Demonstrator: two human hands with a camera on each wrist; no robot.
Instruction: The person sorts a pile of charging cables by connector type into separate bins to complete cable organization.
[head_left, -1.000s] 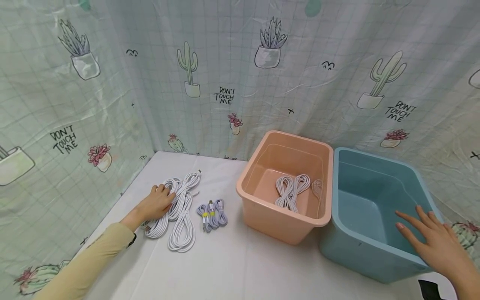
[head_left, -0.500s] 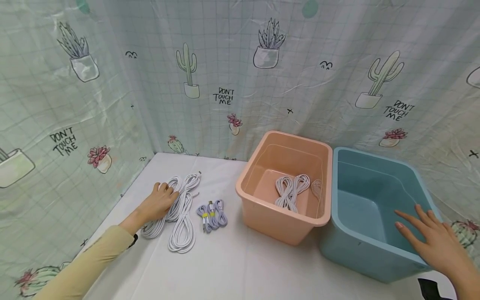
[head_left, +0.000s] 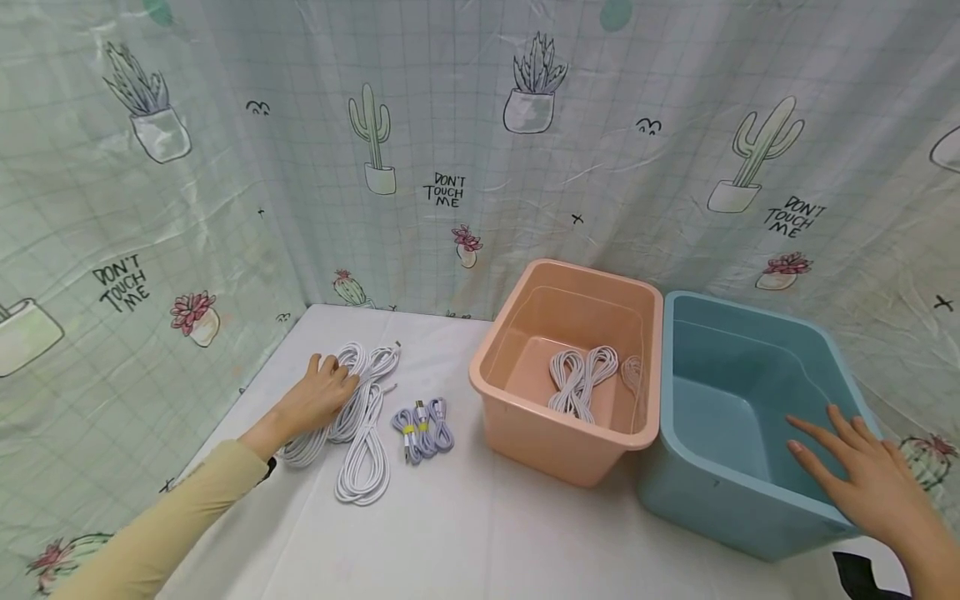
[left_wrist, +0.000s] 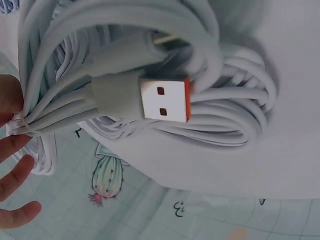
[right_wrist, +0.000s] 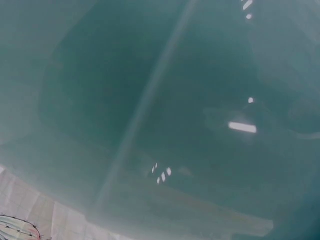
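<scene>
My left hand (head_left: 322,393) is over white coiled cables at the left of the table. In the left wrist view, thumb and finger pinch a white USB cable (left_wrist: 117,95) at its narrow tied middle, with the orange-edged plug (left_wrist: 165,100) toward the camera. Beneath it lies another white coil (left_wrist: 230,120). Just right of the hand, a long white cable bundle (head_left: 363,467) lies on the table. My right hand (head_left: 870,475) lies at the near right rim of the blue bin (head_left: 720,417), fingers spread and reaching over the inside; the right wrist view shows only bin surface.
Several small lilac cables (head_left: 423,429), some with yellow bands, lie in the middle of the table. A peach bin (head_left: 555,446) stands beside the blue one and contains a white cable bundle (head_left: 581,379). A patterned curtain (head_left: 450,100) hangs behind.
My left hand has shifted slightly right and up, and the cable coils beneath it have moved with it. My right hand stays at the blue bin's rim.
</scene>
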